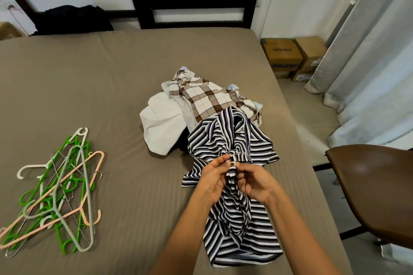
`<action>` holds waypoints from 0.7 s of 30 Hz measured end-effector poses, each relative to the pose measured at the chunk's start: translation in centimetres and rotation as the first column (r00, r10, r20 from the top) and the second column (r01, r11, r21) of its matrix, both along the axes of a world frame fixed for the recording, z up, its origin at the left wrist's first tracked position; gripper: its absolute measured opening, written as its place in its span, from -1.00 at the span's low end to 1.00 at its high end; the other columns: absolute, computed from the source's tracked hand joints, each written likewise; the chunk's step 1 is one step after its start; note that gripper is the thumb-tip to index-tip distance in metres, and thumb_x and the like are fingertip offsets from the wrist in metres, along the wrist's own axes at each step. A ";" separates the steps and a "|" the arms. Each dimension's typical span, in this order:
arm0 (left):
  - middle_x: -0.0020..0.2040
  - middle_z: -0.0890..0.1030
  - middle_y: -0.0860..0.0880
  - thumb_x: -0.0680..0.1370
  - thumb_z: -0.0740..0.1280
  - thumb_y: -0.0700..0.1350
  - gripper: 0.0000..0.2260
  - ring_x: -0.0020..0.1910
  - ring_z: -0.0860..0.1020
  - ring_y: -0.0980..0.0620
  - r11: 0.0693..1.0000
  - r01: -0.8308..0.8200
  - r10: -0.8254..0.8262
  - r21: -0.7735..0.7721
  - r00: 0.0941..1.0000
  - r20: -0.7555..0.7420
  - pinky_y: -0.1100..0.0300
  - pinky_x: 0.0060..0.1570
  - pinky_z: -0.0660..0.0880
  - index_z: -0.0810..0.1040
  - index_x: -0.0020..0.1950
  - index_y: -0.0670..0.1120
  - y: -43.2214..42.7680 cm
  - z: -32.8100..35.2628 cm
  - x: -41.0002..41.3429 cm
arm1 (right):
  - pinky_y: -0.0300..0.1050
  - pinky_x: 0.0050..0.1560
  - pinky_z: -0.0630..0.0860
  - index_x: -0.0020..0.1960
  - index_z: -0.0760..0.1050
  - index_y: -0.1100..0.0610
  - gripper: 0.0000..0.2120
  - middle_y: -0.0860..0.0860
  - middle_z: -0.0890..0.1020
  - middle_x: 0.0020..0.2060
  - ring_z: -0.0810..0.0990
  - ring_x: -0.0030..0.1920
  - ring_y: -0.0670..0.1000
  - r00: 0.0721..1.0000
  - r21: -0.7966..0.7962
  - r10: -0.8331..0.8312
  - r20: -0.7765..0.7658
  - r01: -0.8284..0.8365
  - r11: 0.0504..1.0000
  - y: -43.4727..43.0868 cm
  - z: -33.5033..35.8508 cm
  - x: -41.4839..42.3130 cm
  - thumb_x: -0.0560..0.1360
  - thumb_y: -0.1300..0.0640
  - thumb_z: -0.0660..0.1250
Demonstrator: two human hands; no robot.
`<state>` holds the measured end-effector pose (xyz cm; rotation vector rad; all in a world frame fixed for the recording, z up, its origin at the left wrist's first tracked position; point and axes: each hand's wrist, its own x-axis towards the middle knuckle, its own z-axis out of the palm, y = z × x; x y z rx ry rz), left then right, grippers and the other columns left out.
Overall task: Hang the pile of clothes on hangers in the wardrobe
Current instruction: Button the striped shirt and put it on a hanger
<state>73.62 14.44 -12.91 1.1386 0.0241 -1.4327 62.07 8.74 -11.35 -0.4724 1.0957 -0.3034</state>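
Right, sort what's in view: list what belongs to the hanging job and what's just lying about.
Job: striped shirt, pinched by left hand and right hand; plaid shirt; white garment; hangers.
Lying about: black cloth; cardboard boxes; brown chair; curtain.

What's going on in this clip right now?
A person stands at a bed sorting laundry. Both hands, left hand and right hand, pinch a bunched part of a black-and-white striped shirt, lifting it from the pile of clothes, where a brown checked shirt and a white garment remain. A heap of hangers lies untouched on the left of the bed. Nothing is on a hanger yet.
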 end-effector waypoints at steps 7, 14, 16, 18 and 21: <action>-0.24 0.62 -0.05 0.50 0.30 -0.34 -0.87 -0.27 0.57 0.05 0.974 0.214 -0.226 0.079 0.956 0.186 0.15 -0.12 0.55 0.52 -0.13 -0.12 0.3 1.0 0.3 | -0.10 -0.36 0.58 0.15 0.49 0.33 -0.66 0.21 0.63 -0.02 0.62 -0.13 0.12 0.958 -0.097 -0.256 -0.127 0.245 0.965 -5.1 -1.9 0.8 0.45 0.19 0.41; 0.10 0.45 -0.09 0.48 0.39 0.06 -0.68 0.12 0.47 -0.06 0.912 -0.071 -0.349 0.405 0.386 0.854 0.16 0.11 0.36 0.49 0.10 -0.13 -0.8 1.4 4.2 | -0.07 -0.14 0.63 -0.03 0.48 0.31 -0.81 0.18 0.60 -0.17 0.60 -0.26 0.04 0.942 -0.091 -0.164 0.292 0.198 0.976 -6.1 2.2 0.2 0.44 0.32 0.14; 0.04 0.50 -0.05 0.47 0.42 0.04 -0.62 0.03 0.53 -0.02 0.969 0.028 -0.232 0.246 0.445 0.865 0.22 -0.03 0.39 0.43 0.15 -0.15 -2.5 3.1 4.4 | -0.06 -0.12 0.61 -0.08 0.49 0.25 -0.82 0.14 0.62 -0.23 0.61 -0.24 0.04 0.949 -0.193 -0.011 0.314 0.075 0.978 -5.3 4.3 -0.1 0.42 0.28 0.14; -0.05 0.50 0.00 0.45 0.43 0.06 -0.51 -0.05 0.52 0.02 0.949 0.169 -0.315 0.267 0.461 0.830 0.22 -0.09 0.39 0.33 0.22 -0.16 -4.7 4.3 3.7 | -0.11 -0.18 0.60 -0.05 0.50 0.23 -0.87 0.12 0.65 -0.24 0.64 -0.24 0.03 0.960 -0.313 0.127 0.251 -0.043 0.949 -4.6 6.3 -0.1 0.44 0.23 0.22; 0.09 0.54 -0.16 0.51 0.37 -0.08 -0.50 0.09 0.53 -0.11 0.919 0.228 -0.386 0.323 0.342 0.857 0.14 -0.02 0.41 0.20 0.28 -0.26 -6.7 4.4 2.6 | -0.12 -0.23 0.61 0.07 0.51 0.27 -0.49 0.16 0.66 -0.18 0.66 -0.21 0.06 0.939 -0.415 0.281 0.197 -0.180 0.892 -3.9 8.2 -0.1 0.20 0.11 0.56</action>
